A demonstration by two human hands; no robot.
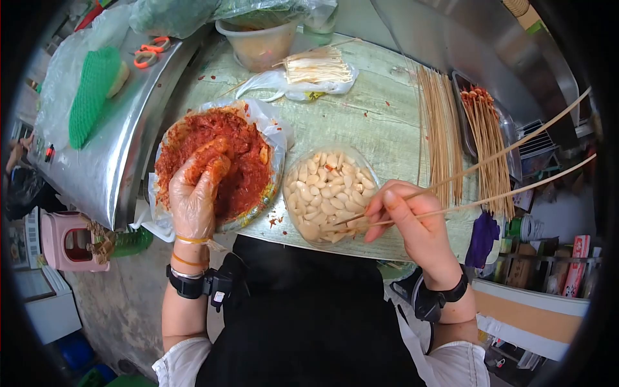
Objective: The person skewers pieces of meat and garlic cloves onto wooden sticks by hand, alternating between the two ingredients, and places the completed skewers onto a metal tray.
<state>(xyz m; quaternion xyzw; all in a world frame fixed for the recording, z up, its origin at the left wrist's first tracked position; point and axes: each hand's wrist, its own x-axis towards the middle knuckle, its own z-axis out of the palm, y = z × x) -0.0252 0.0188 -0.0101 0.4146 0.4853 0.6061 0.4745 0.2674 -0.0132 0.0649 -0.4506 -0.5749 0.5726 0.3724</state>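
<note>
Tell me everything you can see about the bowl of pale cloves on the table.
The bowl looks clear and plastic, rounded, nearly filled with glossy, whitish, peeled-looking cloves. It sits near the front edge of the greenish table, right of the plastic-lined dish of red paste. The right hand is at its right side, holding thin sticks that reach over the cloves; whether fingers touch the bowl is unclear.

— The bundled skewers?
— Matt, smooth wood.
— And the glove?
— Thin see-through plastic, glossy and wrinkled.
— The paste?
— Wet, rough.
— The counter?
— Smooth, shiny metal.
</note>
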